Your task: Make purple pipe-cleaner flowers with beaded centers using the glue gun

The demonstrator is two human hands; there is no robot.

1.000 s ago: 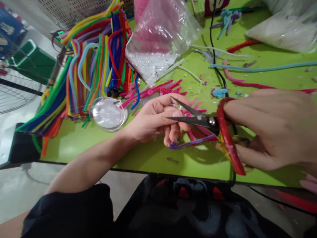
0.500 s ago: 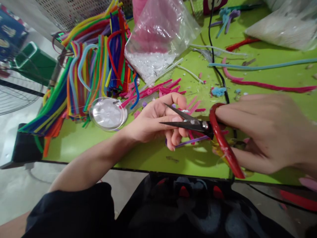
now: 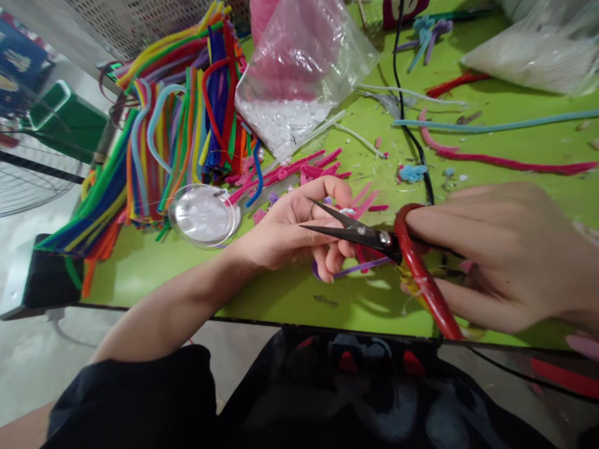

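Head camera view: the right hand grips red-handled scissors, blades parted beside the curled fingers of the left hand, whose hold I cannot tell. Beyond, a clear bag contains small white pieces; a second bag contains pale material.

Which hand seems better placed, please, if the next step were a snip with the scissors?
Right, I would judge: the right hand holds the scissors by the red handle, blades parted. The left hand has no grip on them; its curled fingers are close beside the blades.
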